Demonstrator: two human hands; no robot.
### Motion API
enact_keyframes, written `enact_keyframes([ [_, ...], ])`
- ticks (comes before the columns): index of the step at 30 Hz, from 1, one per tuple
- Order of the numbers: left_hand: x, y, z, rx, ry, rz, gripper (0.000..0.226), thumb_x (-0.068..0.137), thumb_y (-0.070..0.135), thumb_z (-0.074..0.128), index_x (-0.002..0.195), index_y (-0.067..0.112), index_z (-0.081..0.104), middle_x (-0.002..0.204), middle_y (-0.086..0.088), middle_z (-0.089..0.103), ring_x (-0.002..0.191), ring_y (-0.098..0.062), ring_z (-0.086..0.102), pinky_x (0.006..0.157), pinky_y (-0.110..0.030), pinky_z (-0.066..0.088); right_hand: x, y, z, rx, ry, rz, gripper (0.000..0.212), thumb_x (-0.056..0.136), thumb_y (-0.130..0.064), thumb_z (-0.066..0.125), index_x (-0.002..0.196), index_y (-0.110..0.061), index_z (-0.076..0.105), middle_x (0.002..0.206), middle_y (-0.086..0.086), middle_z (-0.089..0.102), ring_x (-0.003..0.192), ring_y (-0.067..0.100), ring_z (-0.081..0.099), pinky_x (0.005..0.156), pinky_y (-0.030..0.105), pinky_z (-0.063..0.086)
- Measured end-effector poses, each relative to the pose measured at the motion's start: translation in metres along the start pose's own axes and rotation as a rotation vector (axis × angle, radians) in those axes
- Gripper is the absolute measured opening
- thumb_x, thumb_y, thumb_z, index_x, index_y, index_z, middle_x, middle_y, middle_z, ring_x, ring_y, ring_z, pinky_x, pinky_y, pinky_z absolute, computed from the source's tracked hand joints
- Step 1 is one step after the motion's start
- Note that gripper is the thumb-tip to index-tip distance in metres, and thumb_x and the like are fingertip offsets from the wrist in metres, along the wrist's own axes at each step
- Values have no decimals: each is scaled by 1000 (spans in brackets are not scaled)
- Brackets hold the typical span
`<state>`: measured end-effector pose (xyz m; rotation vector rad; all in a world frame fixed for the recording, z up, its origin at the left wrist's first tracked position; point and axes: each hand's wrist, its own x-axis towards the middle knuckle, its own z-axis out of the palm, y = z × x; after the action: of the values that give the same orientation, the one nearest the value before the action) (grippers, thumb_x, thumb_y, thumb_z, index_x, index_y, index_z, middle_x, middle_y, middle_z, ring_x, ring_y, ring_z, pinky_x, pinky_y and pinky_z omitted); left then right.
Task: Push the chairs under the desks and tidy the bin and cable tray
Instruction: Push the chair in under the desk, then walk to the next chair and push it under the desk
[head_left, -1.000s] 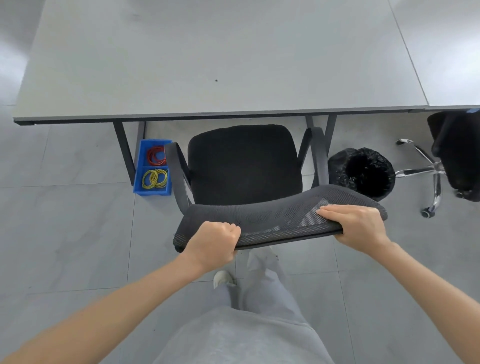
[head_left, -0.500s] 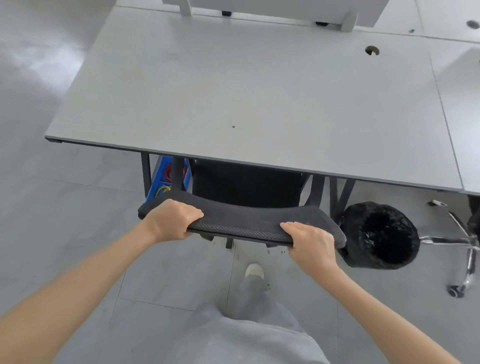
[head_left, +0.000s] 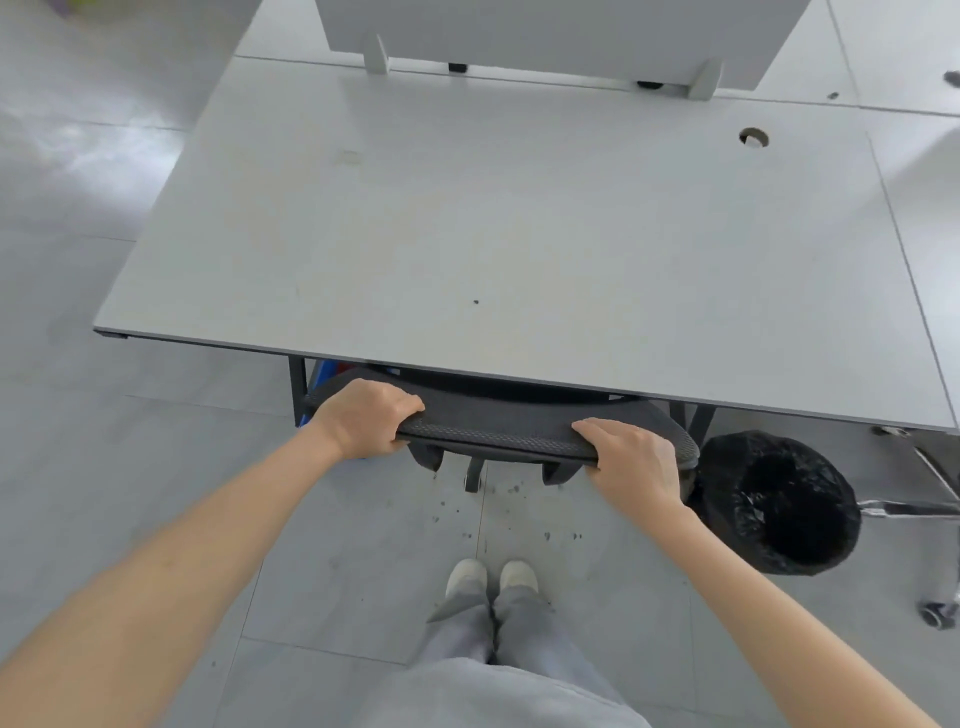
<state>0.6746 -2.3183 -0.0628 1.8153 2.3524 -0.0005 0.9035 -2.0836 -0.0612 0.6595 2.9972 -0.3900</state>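
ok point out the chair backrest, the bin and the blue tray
chair backrest (head_left: 498, 431), head view, mesh top edge between the hands
bin (head_left: 779, 504), head view, black liner at the rim
blue tray (head_left: 326, 370), head view, corner showing under the desk edge

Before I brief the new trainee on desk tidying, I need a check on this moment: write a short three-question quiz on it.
1. True or false: both hands grip the top edge of the chair backrest.
2. On which side of the chair does the black-lined bin stand, by the person's own sides? A left, B right, C behind the person.
3. Fill in: the chair's seat is hidden under the ____.

Key:
1. True; the left hand and right hand each curl over the backrest.
2. B.
3. Desk.
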Motion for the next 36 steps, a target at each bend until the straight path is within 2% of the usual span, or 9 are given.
enact_keyframes([
  [3,-4,-1,2,-20,30,9,28,54,26,71,80,14,69,64,4,69,55,-16,65,43,-20,47,0,-5,-1,-5,-25,14,40,69,-11,61,107,-20,65,100,-5,70,93,23,64,65,31,50],
  [9,-3,-1,-1,-24,26,-1,24,62,26,64,82,12,67,67,1,69,60,-20,66,45,-28,50,-1,-8,-5,-14,-8,13,39,70,-15,65,109,-20,65,101,-5,70,94,22,65,66,31,48],
  [13,-3,20,-8,-141,-44,-218,35,79,17,62,113,10,59,109,-6,66,101,-27,60,78,-35,48,-5,-10,-8,30,-4,-5,29,69,-9,63,98,-10,66,88,5,71,84,29,66,66,33,51],
  [15,-9,35,-12,-197,-54,-266,41,84,19,58,123,9,54,123,-6,60,112,-26,55,92,-34,43,-15,-17,-13,49,44,-30,25,72,-9,56,94,-5,66,87,8,71,82,30,66,74,37,54],
  [18,-24,62,-26,-516,113,-253,38,86,24,58,122,12,57,125,1,59,113,-18,54,100,-32,38,-46,-31,-14,153,142,-17,38,85,-23,41,109,-7,65,113,3,67,107,19,61,100,31,42],
  [21,-36,99,-43,-899,254,-284,28,86,19,54,113,20,63,112,17,66,96,-4,60,94,-15,41,-89,-40,-17,472,176,194,42,93,-30,39,129,-15,52,130,-16,44,125,-1,36,104,5,17],
  [25,-22,137,-30,-1176,138,-277,30,85,25,45,111,29,60,109,24,64,103,4,59,88,-9,44,-151,-40,-2,758,257,497,39,93,-24,47,131,-19,49,128,-20,43,119,-13,34,96,-4,20],
  [30,11,183,1,-1137,-231,-65,28,93,11,48,118,11,58,97,16,70,100,5,60,83,-6,43,-231,-45,42,976,448,940,32,89,-22,51,121,-23,56,121,-13,56,112,-7,49,99,17,39],
  [36,55,278,6,-991,-529,297,28,95,8,44,117,16,58,104,10,67,98,3,60,79,-5,42,-329,-84,76,1140,766,1477,31,91,-2,51,119,-12,60,116,-5,62,98,-18,53,86,-1,37],
])
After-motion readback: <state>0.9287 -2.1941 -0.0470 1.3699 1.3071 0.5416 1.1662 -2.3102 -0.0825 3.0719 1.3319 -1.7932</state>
